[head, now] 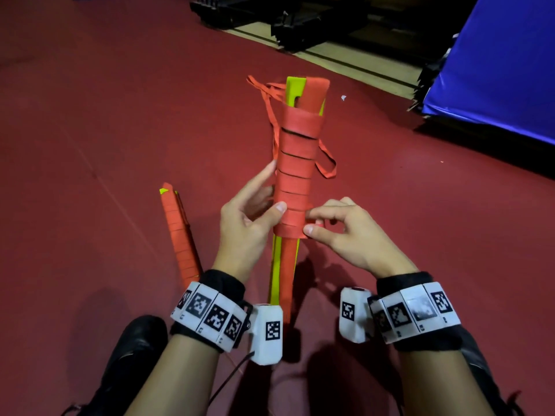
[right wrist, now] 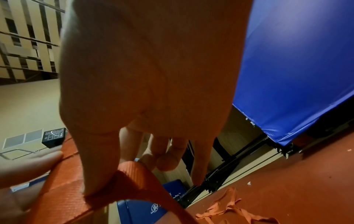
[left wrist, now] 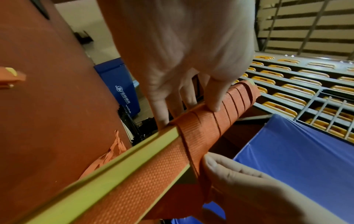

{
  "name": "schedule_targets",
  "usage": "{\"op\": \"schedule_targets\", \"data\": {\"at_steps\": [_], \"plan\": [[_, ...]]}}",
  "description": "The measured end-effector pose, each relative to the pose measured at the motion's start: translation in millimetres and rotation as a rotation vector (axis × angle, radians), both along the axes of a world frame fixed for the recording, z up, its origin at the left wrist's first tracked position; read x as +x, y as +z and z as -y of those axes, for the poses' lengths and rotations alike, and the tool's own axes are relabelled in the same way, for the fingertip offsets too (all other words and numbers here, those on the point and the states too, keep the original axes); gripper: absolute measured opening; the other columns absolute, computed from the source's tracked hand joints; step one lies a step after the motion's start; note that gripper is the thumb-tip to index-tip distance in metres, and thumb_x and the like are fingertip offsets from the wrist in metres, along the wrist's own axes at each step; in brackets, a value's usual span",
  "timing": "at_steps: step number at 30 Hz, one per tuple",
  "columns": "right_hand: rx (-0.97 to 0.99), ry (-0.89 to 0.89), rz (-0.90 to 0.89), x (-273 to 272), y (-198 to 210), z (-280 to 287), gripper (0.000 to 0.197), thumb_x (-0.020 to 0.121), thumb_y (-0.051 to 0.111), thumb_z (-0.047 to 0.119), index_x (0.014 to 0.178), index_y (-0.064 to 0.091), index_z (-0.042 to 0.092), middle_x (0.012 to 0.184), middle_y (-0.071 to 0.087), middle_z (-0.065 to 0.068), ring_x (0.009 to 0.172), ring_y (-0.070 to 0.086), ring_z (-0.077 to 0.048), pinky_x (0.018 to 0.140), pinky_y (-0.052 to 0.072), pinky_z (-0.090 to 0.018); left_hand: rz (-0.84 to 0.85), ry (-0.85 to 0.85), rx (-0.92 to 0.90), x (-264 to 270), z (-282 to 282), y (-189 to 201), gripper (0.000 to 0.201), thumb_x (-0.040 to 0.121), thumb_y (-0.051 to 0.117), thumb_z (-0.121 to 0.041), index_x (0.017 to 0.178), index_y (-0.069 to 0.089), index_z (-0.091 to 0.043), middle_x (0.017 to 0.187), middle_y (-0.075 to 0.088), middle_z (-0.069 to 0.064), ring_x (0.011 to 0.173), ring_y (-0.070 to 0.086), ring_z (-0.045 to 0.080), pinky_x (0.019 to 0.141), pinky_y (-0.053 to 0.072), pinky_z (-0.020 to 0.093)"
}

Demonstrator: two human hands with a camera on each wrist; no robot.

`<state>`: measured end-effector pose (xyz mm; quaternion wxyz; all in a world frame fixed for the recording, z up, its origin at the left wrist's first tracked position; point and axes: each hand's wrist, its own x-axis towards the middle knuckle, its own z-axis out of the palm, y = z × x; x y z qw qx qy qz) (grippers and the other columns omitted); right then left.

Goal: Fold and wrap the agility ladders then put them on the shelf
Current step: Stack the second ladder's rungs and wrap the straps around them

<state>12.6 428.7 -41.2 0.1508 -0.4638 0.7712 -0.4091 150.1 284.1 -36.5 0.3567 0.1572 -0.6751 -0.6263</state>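
On the red floor (head: 90, 115) at your left lay a wrapped ladder bundle (head: 180, 235). Your left hand (head: 246, 214) held the ladder in hand (head: 295, 175) by its wound section, above the floor. Your right hand (head: 345, 232) pinched the strap (right wrist: 134, 178) at the lowest turn, beside that grip. Each turn wanted drawing taut, edges touching, in my judgement.

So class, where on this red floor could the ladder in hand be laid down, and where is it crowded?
Free: the red floor left of the held ladder, beyond the wrapped bundle; also between it and the blue mat. Crowded: by the hands, bundle and loose straps.
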Motion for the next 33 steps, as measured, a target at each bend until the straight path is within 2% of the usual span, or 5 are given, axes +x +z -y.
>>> {"op": "schedule_targets", "data": {"at_steps": [11,19,26,30,33], "plan": [[-0.017,-0.133,0.116,12.2,-6.9,7.9,0.014,0.083,0.079,0.03,0.083,0.065,0.03,0.075,0.058,0.01,0.078,0.05,-0.009,0.074,0.041,-0.021,0.268,0.15,-0.328,-9.9,-4.5,1.4,0.075,0.074,0.079,-0.054,0.144,0.057,-0.041,0.113,0.064,-0.022,0.108,0.063,0.0,0.092,0.054,0.027],[0.107,-0.053,0.087,4.3,-6.1,1.1,0.009,0.086,0.077,0.039,0.092,0.072,0.034,0.09,0.067,0.009,0.089,0.056,-0.01,0.084,0.046,-0.029,0.119,0.06,-0.235,-5.4,-10.7,0.4,0.102,0.09,0.078,-0.013,0.159,0.014,-0.053,0.113,0.072,-0.011,0.111,0.07,0.014,0.106,0.052,0.041],[0.169,0.068,-0.008,-0.1,-11.6,2.0,0.012,0.084,0.076,0.048,0.073,0.071,0.048,0.093,0.064,0.016,0.098,0.049,-0.006,0.094,0.044,-0.034,0.098,-0.017,-0.204,-5.2,-3.1,-4.4,0.08,0.094,0.071,-0.012,0.156,0.034,-0.049,0.14,0.065,-0.003,0.124,0.066,0.019,0.106,0.052,0.052],[0.06,0.094,0.068,0.9,-0.2,1.0,0.01,0.082,0.082,0.038,0.075,0.076,0.037,0.099,0.073,0.016,0.104,0.062,-0.004,0.099,0.047,-0.036,0.053,-0.053,-0.129,-5.0,3.8,-5.3,0.079,0.092,0.072,-0.001,0.155,0.041,-0.038,0.136,0.068,-0.003,0.121,0.068,0.024,0.101,0.054,0.032],[0.048,0.07,0.14,4.8,-0.8,0.0,0.015,0.089,0.075,0.04,0.079,0.075,0.028,0.077,0.074,0.006,0.07,0.063,-0.007,0.076,0.051,-0.037,0.032,-0.098,-0.055,-3.8,4.8,-2.2,0.078,0.087,0.072,0.005,0.147,0.046,-0.038,0.123,0.072,-0.014,0.112,0.066,0.012,0.096,0.052,0.022]]}}
